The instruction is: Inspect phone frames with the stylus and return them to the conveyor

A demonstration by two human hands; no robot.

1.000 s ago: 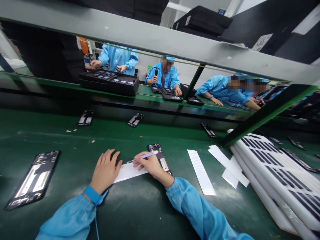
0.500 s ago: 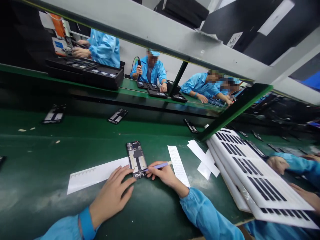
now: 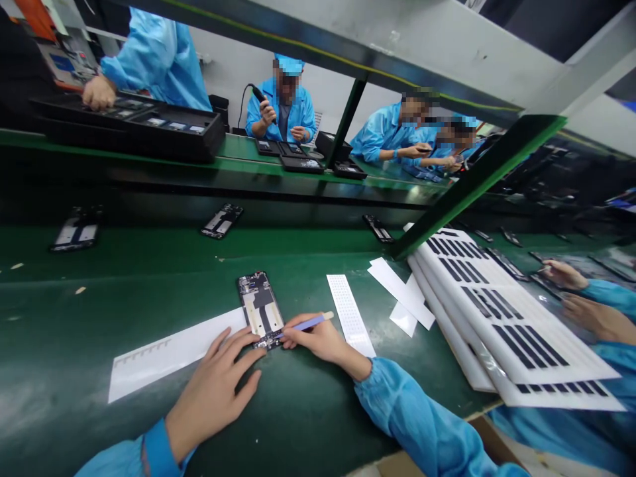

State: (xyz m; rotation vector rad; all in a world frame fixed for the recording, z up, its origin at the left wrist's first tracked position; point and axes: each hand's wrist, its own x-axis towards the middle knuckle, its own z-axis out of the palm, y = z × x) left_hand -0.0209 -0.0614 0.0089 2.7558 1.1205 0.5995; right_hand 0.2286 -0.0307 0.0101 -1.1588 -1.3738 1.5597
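An opened phone body (image 3: 262, 306) lies on the green bench, its inner parts facing up. Fingertips of my left hand (image 3: 214, 383) rest at its lower left edge, the fingers spread and holding nothing. My right hand (image 3: 314, 341) pinches a thin purple pen-like tool (image 3: 309, 322) with a pale end; its tip is at the phone's lower end, partly hidden by my fingers. Under my left fingers and beside the phone runs a white label strip (image 3: 173, 351) with small grey marks. A white sheet of small printed labels (image 3: 350, 315) lies just beyond my right hand.
More opened phone bodies (image 3: 77, 228) lie along the back of the bench. White paper strips (image 3: 402, 291) and stacked white sheets with black strips (image 3: 497, 311) are at the right, near a green post (image 3: 477, 185). A co-worker's hands (image 3: 596, 315) work there; other people sit opposite.
The view has shifted slightly, with the phone and both my hands appearing a little further left. My hands keep the same hold. The co-worker's hands at the right have moved.
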